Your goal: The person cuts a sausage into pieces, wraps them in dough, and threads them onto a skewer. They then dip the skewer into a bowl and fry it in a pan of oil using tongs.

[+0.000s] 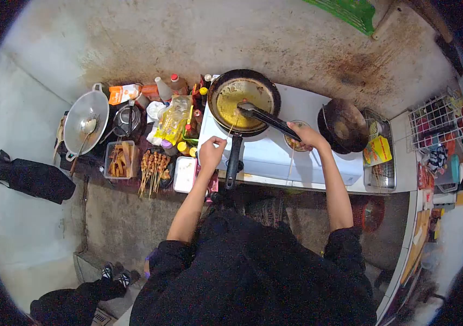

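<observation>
A frying pan point(264, 92) with yellowish liquid sits on the white stove point(318, 167), its black handle pointing toward me. My right hand point(308, 137) is closed on black tongs point(275, 120), whose tips reach into the pan at a small brown piece. From that piece a thin skewer point(233, 125) runs down over the near rim. At its lower end my left hand point(212, 151) pinches it, left of the pan handle. Partly under my right hand stands a round dish point(290, 145) with a stick across its edge.
Left on the counter are a metal wok point(79, 125), a tub of brown pieces point(113, 157), several meat skewers point(154, 167), a white container point(185, 174) and bottles point(177, 84). A dark wok point(343, 126) and metal tray point(383, 176) stand right. Another person's feet point(116, 274) show lower left.
</observation>
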A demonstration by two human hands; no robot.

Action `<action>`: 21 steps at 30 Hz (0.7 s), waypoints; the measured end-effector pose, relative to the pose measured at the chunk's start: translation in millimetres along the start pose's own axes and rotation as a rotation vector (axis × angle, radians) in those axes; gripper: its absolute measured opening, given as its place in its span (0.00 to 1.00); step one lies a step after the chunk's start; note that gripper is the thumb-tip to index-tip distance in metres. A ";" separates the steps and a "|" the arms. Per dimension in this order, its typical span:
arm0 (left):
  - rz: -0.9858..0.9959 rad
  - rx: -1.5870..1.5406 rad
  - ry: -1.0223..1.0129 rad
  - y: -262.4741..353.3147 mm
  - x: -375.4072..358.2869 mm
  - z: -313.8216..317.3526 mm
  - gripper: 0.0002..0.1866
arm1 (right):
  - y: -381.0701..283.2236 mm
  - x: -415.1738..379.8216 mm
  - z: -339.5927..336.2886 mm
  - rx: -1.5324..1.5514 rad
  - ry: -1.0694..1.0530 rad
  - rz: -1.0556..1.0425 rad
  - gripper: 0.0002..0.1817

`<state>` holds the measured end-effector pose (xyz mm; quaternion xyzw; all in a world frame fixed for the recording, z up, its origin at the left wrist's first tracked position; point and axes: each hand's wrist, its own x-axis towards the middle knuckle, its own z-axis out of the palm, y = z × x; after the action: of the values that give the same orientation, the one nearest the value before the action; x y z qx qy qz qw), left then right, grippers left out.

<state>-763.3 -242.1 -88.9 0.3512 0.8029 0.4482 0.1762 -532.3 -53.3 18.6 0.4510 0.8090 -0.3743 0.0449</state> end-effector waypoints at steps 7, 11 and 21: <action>-0.015 0.036 -0.031 -1.3 4.6 -2.7 0.14 | -9.8 1.9 -10.5 0.062 -0.117 0.045 0.34; 0.001 0.046 -0.057 3.0 2.4 -6.2 0.16 | -2.6 7.7 -4.0 -0.006 -0.048 0.022 0.34; -0.063 -0.038 -0.090 1.5 6.4 -3.5 0.15 | 3.5 4.4 1.1 0.213 0.068 -0.100 0.34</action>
<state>-769.2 -239.1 -85.5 0.3422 0.7962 0.4414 0.2327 -532.5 -49.9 14.0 0.4250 0.7870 -0.4444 -0.0496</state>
